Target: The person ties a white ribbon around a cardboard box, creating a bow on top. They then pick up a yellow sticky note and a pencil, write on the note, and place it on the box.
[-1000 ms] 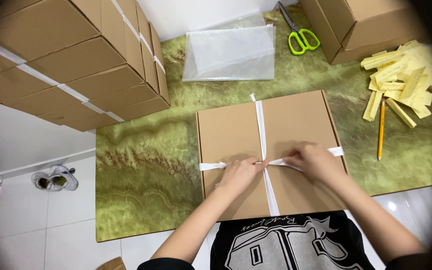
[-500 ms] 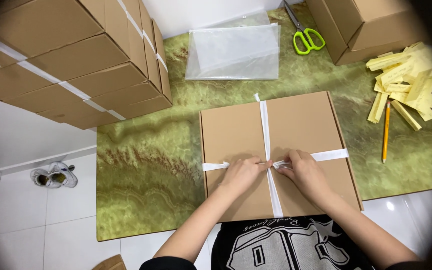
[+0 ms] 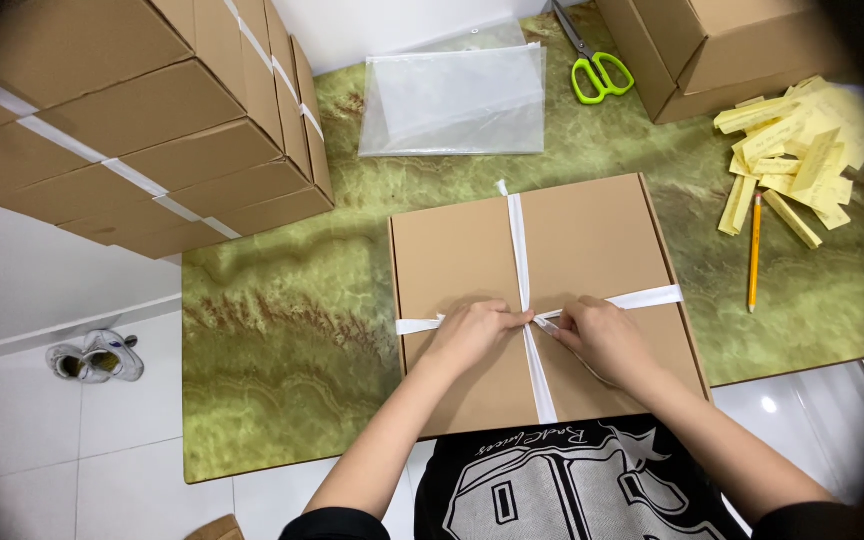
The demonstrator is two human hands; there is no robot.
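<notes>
While both hands, left (image 3: 474, 332) and right (image 3: 600, 337), pinch the flat white ribbon (image 3: 518, 240) where it crosses atop the flat brown cardboard box (image 3: 592, 240) on the green marbled counter (image 3: 282, 330), steady, even tension probably keeps the cross centred.

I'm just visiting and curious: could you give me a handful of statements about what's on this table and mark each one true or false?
1. Both hands, left hand and right hand, meet at the white ribbon crossing on the flat cardboard box. True.
2. The scissors have red handles. False: they are green.
3. A pencil lies right of the box. True.
4. The clear plastic bag lies on top of the box. False: it lies on the green mat beyond it.
</notes>
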